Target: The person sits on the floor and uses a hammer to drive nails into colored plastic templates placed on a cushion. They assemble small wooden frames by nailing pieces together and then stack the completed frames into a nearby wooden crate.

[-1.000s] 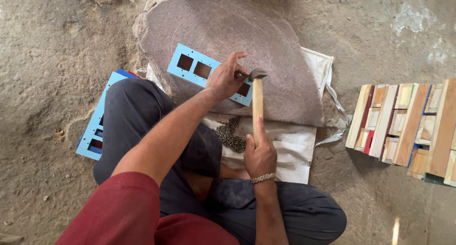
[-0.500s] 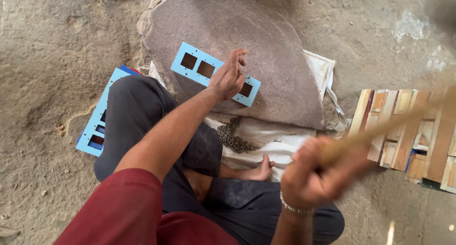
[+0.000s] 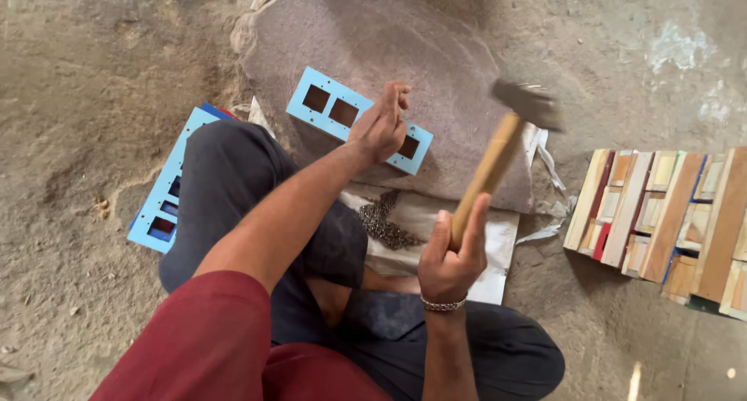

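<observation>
My right hand [image 3: 450, 257] grips the wooden handle of a hammer [image 3: 498, 156], whose dark head is raised and blurred above the right side of a flat brown stone [image 3: 373, 51]. My left hand [image 3: 380, 126] rests on a light blue rectangular plate [image 3: 334, 109] with square cut-outs that lies on the stone, fingers pinched together at the plate's right part. Whether they hold a small nail is too small to tell.
A stack of similar blue plates [image 3: 163, 206] lies on the ground at my left knee. A heap of small dark nails [image 3: 385, 222] sits on a white sack [image 3: 498, 249] before me. Wooden frames [image 3: 661, 214] are stacked at the right.
The hammer struck at the plate a second ago, swung away low to the right, and now is lifted again above the stone. My left hand stayed on the plate.
</observation>
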